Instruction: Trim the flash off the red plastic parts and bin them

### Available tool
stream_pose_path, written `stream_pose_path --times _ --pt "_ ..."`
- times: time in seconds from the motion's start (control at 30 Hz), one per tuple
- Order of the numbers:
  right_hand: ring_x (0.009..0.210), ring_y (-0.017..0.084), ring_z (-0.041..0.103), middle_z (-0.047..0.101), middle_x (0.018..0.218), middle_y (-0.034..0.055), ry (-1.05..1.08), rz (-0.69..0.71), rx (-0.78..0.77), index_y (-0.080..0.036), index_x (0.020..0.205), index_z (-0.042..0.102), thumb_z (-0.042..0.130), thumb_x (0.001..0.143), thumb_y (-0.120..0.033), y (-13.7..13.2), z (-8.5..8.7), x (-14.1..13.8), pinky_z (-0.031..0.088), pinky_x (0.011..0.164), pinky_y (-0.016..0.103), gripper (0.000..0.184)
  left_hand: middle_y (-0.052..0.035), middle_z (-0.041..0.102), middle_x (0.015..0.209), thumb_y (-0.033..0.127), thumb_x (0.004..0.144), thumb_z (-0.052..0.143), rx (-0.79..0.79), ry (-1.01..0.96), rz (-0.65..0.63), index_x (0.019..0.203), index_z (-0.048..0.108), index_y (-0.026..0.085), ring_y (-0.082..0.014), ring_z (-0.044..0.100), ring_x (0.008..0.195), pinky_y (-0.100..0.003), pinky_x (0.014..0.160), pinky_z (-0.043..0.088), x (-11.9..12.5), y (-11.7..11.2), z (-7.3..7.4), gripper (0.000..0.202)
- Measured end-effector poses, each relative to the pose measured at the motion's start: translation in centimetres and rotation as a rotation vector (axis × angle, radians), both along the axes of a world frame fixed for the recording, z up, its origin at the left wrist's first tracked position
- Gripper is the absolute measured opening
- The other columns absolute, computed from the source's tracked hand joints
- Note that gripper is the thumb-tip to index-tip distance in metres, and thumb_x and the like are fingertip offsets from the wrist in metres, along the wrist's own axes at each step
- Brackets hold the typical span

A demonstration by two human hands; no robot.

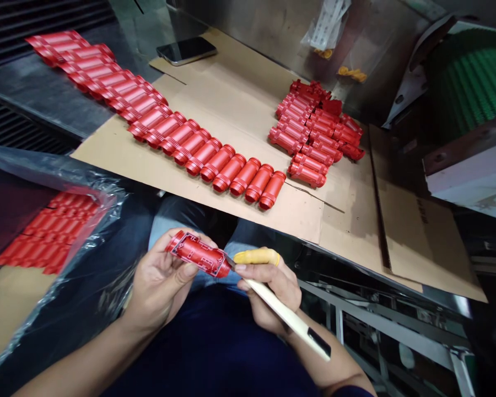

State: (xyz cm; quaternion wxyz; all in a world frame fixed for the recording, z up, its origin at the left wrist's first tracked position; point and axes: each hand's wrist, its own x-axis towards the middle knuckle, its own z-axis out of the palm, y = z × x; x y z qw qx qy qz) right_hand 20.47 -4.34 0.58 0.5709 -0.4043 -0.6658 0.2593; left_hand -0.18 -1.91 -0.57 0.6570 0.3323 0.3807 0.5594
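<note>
My left hand [161, 281] is closed around a red cylindrical plastic part [198, 255] with pale outlined markings along its side, tilted down to the right. In my right hand [275, 292] is a knife [289, 317] with a long cream handle and a dark patch near its end. Its short blade touches, or nearly touches, the right end of the red part. A yellow finger cover [256, 257] sits on one finger of my right hand. Ahead, a long slanting row of similar red cylinders [233, 171] lies on cardboard [240, 99].
A pile of red parts [314, 129] lies at the right of the cardboard. A phone [187, 51] rests at the back. At left, a plastic-lined box [20, 309] holds more red pieces [52, 226]. Green ridged material [471, 77] stands at right, above a metal frame.
</note>
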Motion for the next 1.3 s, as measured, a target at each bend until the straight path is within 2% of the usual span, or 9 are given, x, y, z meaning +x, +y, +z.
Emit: stream_pose_path --times 0.17,0.43,0.63,0.77,0.97,1.03,1.1,1.17,1.3 --pt "0.1 0.022 0.081 0.084 0.106 0.0087 0.011 0.103 -0.052 -0.02 0.119 0.075 0.073 0.105 -0.019 1.0 -0.3 1.1 0.071 0.089 0.036 0.014 -0.0097 0.08 0.111 0.022 0.088 0.09 -0.018 0.033 0.004 0.124 0.076 0.023 -0.0249 0.079 0.1 -0.032 0.088 0.067 0.2 0.4 0.0 0.038" --pt "0.095 0.021 0.078 0.081 0.116 0.0095 -0.384 0.337 0.007 -0.02 0.136 0.072 0.063 0.11 -0.02 2.6 0.1 3.3 0.071 0.082 0.033 0.027 -0.0083 0.08 0.104 0.029 0.092 0.088 -0.27 -0.018 -0.051 0.131 0.075 0.02 -0.017 0.074 0.079 -0.026 0.076 0.064 0.6 1.2 0.9 0.042" --pt "0.085 0.02 0.082 0.083 0.107 0.0083 0.049 0.256 -0.261 -0.021 0.115 0.075 0.071 0.108 -0.031 3.1 -0.7 2.3 0.073 0.075 0.035 0.013 -0.0108 0.08 0.119 0.024 0.092 0.088 -0.186 0.069 -0.133 0.146 0.072 0.024 -0.0225 0.077 0.104 -0.028 0.091 0.063 0.2 0.9 0.3 0.056" --pt "0.063 0.015 0.075 0.082 0.088 0.0041 0.526 0.327 -0.554 -0.019 0.109 0.07 0.081 0.102 -0.043 3.1 -1.2 0.5 0.068 0.061 0.03 0.027 -0.0091 0.079 0.124 0.02 0.092 0.087 -0.034 0.204 -0.125 0.153 0.067 0.029 -0.0224 0.076 0.113 -0.028 0.1 0.06 -0.1 0.8 -0.1 0.065" --pt "0.056 0.017 0.075 0.08 0.073 0.0052 0.564 0.897 -0.478 -0.02 0.101 0.063 0.061 0.112 -0.054 1.2 0.2 0.5 0.063 0.051 0.024 0.036 -0.0094 0.081 0.123 0.018 0.089 0.089 -0.04 0.226 -0.048 0.158 0.061 0.028 -0.0236 0.08 0.11 -0.033 0.103 0.062 -0.4 0.9 -0.1 0.074" --pt "0.068 0.018 0.081 0.083 0.082 0.007 0.399 0.722 -0.323 -0.019 0.105 0.07 0.067 0.111 -0.042 0.8 0.7 1.2 0.069 0.063 0.028 0.024 -0.009 0.081 0.124 0.016 0.087 0.09 -0.042 0.189 -0.023 0.147 0.069 0.027 -0.0243 0.079 0.112 -0.034 0.104 0.062 -0.5 1.0 0.0 0.063" --pt "0.088 0.021 0.084 0.085 0.104 0.011 0.191 0.317 -0.188 -0.02 0.118 0.076 0.071 0.107 -0.023 0.7 0.8 1.5 0.072 0.075 0.033 0.012 -0.0078 0.081 0.122 0.014 0.084 0.092 -0.026 0.177 0.02 0.128 0.077 0.025 -0.0262 0.079 0.112 -0.037 0.103 0.064 -0.5 0.9 0.2 0.048" --pt "0.102 0.025 0.083 0.082 0.122 0.0141 0.009 0.069 -0.058 -0.021 0.131 0.077 0.072 0.103 -0.012 0.9 0.6 1.4 0.073 0.082 0.038 0.03 -0.007 0.081 0.118 0.012 0.08 0.094 -0.001 0.199 0.062 0.114 0.078 0.024 -0.0292 0.078 0.114 -0.041 0.104 0.064 -0.4 0.9 0.5 0.038" --pt "0.101 0.027 0.082 0.082 0.122 0.0143 -0.126 -0.006 0.11 -0.022 0.14 0.074 0.072 0.103 -0.013 1.4 -0.2 0.5 0.073 0.08 0.04 0.038 -0.0065 0.079 0.117 0.011 0.076 0.096 0.074 0.285 0.089 0.107 0.078 0.025 -0.0305 0.076 0.116 -0.044 0.105 0.063 -0.4 0.5 1.0 0.038"
